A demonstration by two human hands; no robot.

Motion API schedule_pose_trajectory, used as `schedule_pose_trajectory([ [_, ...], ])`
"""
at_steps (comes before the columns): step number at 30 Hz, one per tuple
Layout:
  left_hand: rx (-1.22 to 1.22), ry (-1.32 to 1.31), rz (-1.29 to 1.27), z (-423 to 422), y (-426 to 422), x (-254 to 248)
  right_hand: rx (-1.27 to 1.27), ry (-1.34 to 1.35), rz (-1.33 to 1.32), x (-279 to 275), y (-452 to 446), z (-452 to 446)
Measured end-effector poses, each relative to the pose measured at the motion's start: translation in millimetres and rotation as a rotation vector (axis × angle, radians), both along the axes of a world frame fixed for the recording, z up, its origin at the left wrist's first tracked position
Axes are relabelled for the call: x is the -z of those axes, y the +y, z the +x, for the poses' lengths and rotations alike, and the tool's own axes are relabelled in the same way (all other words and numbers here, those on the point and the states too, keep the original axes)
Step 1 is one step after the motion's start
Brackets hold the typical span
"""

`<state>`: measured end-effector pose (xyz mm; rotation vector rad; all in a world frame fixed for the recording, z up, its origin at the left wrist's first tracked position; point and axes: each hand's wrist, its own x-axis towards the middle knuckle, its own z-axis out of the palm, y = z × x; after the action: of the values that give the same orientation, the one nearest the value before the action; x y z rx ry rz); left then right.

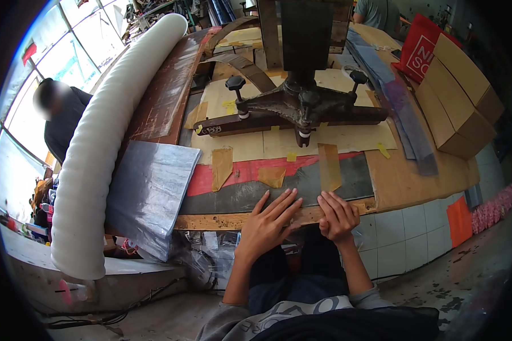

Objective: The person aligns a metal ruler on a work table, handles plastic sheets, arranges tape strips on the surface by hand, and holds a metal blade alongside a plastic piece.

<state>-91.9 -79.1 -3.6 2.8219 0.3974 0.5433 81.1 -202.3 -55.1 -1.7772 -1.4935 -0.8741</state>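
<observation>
My left hand lies with its fingers spread on the wooden front edge of the table, fingertips on the dark grey sheet. To its right, my right hand rests at the same edge, its fingers together and curled; whether anything small is under them is hidden. Brown tape pieces lie on the grey and red surface just beyond my hands. Farther back stands a dark metal press arm with black knobs, over a pale board.
A long white foam roll and a stack of clear plastic sheets lie at the left. Cardboard boxes and a red bag stand at the right. One person is at the far left, another at the back.
</observation>
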Motion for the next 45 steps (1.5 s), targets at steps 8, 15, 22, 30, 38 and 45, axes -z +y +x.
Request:
schedule_pose_trajectory([
  [8,-0.053,-0.121,0.168,0.1,-6.1,11.2,0.054,0.033,0.002,2.9,1.5,-6.1],
  [15,-0.195,-0.188,0.452,4.0,-12.3,34.2,0.059,0.028,0.02,3.3,3.4,-5.6],
  [22,-0.256,-0.26,0.471,7.6,-16.2,36.1,0.06,0.03,0.013,3.5,2.4,-6.0],
  [30,-0.286,-0.287,0.504,9.3,-15.7,39.6,0.056,0.039,0.017,4.0,2.2,-6.0],
  [38,-0.287,-0.312,0.522,10.1,-14.7,41.2,0.058,0.035,0.028,3.6,3.0,-6.0],
  [45,-0.291,-0.348,0.515,12.6,-14.4,40.9,0.064,0.031,0.029,3.6,3.4,-6.5],
])
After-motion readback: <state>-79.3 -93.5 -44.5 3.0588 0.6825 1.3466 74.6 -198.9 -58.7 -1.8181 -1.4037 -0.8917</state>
